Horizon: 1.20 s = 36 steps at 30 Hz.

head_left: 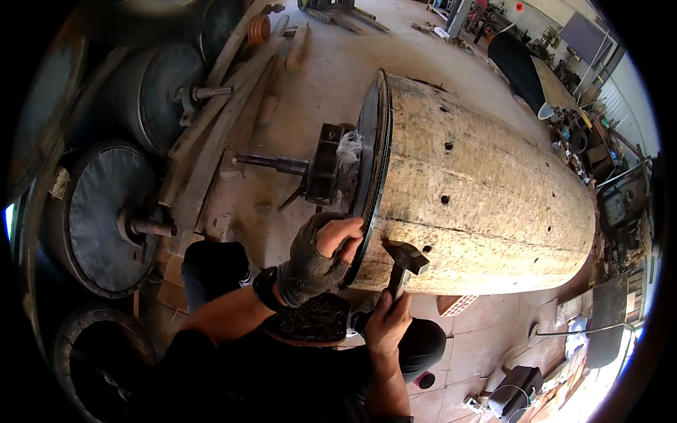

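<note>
A large roller drum [486, 190] with a worn, tan, mottled covering lies on its side in front of me. Small dark holes dot its surface, and a dark band [381, 148] runs around its left rim. From its end face a metal shaft [275, 163] sticks out through a dark bearing housing [326, 166]. My left hand [321, 250], in a grey fingerless glove, is closed at the rim's lower part; whatever its fingers pinch is hidden. In my right hand [387, 323] is a hammer [405, 262], gripped by its handle, its head near the drum's covering beside the rim.
Other dark drums [106, 218] with shafts stand along the left. Long wooden beams [226, 134] lie between them and the roller. A perforated brick [455, 304] sits under the roller's near side. A dark bucket [517, 391] stands at lower right; cluttered shelving [620, 169] lines the right.
</note>
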Available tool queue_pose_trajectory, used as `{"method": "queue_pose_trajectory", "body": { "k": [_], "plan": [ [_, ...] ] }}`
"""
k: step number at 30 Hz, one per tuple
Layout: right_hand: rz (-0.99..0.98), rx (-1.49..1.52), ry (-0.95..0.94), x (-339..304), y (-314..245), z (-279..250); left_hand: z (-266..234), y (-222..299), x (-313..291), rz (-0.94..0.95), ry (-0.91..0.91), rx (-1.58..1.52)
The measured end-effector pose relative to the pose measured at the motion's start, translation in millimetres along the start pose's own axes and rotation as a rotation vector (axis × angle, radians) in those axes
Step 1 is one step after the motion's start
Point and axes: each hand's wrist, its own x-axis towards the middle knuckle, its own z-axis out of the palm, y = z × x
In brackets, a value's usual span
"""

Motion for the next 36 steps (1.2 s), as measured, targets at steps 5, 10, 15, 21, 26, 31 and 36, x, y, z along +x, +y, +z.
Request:
{"method": "queue_pose_trajectory", "body": {
  "k": [5,10,15,21,26,31,36],
  "plan": [
    [0.035,0.002,-0.014,2,3,-4,7,9,5,0.021,0.053,0.125],
    [0.024,-0.011,-0.013,3,2,-4,-5,10,11,-0.022,-0.041,0.025],
    [0.018,-0.001,-0.01,4,3,-3,-7,4,13,-0.067,-0.157,-0.015],
    [0.003,-0.013,-0.016,3,3,-5,-1,19,26,-0.02,-0.174,0.153],
    [-0.07,-0.026,-0.03,3,-9,-16,18,26,28,-0.083,-0.126,0.188],
    [-0.073,-0.138,-0.087,10,-23,-23,22,21,23,-0.088,-0.123,0.276],
    [-0.071,-0.098,-0.017,8,-34,-28,29,22,23,-0.143,-0.117,0.269]
  ]
}}
